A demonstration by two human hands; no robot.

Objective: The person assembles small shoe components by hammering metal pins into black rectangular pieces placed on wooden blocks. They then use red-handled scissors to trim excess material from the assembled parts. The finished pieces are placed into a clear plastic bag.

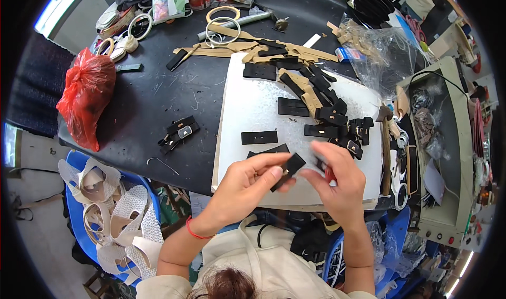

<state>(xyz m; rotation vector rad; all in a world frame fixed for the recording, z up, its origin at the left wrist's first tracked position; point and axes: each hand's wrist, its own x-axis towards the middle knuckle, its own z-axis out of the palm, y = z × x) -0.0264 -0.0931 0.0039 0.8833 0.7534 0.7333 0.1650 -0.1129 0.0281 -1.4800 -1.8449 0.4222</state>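
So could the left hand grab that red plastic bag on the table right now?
Probably not at once: the left hand is pinching a black strap piece, and the red plastic bag sits far off at the table's left edge. Nothing blocks the path, though.

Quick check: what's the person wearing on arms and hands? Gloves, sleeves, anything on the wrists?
No gloves: both the left hand and the right hand are bare, forearms uncovered. A thin red band circles the left wrist. Nothing shows on the right wrist. Cream-coloured short sleeves show at the bottom edge.
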